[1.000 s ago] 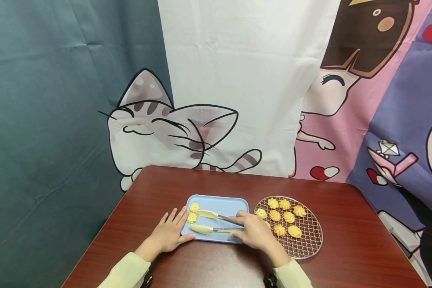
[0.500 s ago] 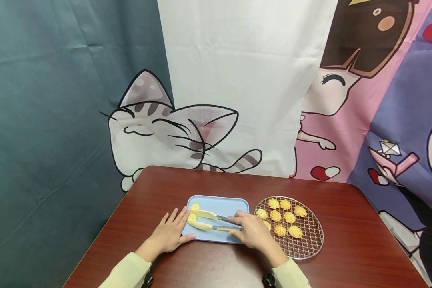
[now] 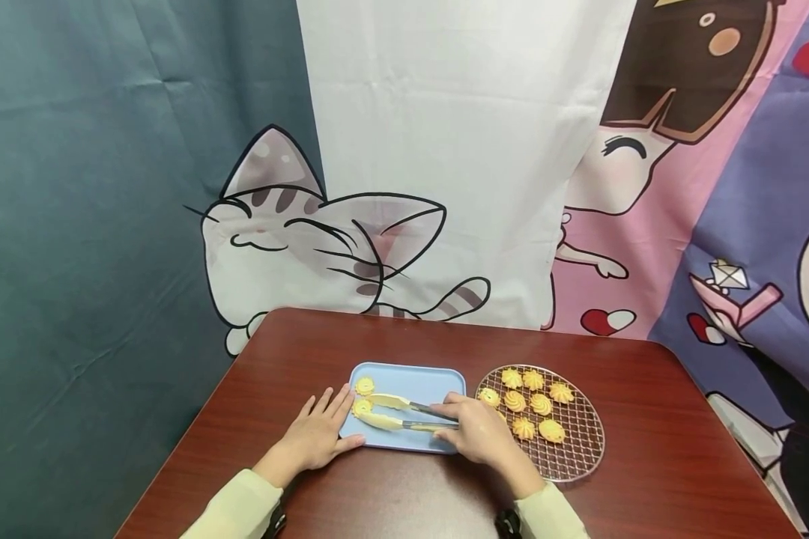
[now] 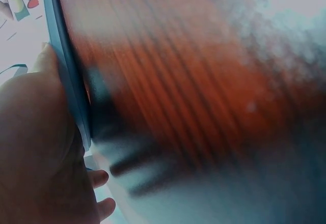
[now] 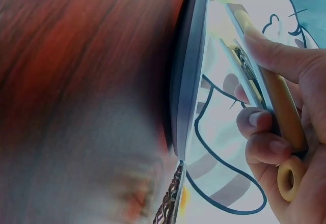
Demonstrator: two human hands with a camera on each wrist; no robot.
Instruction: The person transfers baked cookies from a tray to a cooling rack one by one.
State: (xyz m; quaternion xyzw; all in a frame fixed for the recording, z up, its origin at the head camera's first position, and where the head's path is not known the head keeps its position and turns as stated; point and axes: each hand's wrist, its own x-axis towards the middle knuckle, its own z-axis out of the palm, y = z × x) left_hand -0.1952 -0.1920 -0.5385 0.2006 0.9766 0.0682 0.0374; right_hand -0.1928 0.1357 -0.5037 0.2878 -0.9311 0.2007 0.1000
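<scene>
In the head view my left hand (image 3: 315, 434) lies at the left end of a light blue tray (image 3: 428, 385), fingers straight and spread, fingertips at its rim. Its thumb (image 4: 47, 61) rests along the tray's near edge in the left wrist view. My right hand (image 3: 480, 430) grips a pair of tongs (image 3: 418, 426) with pale yellow tips; a yellow ring (image 5: 290, 178) at their handle end shows in the right wrist view. The tong tips stand slightly apart at a piped cookie (image 3: 361, 408) on the tray's left side. Another cookie (image 3: 365, 385) lies just behind it.
Right of the tray, a round wire rack (image 3: 583, 449) holds several piped cookies (image 3: 541, 405); my right hand partly covers its left side. Both stand on a dark red wooden table (image 3: 404, 498). Behind the table hangs a printed curtain (image 3: 458, 150).
The tongs' near arm has come closer to the far arm, narrowing the gap between the tips around the nearer cookie. My left hand stays where it was.
</scene>
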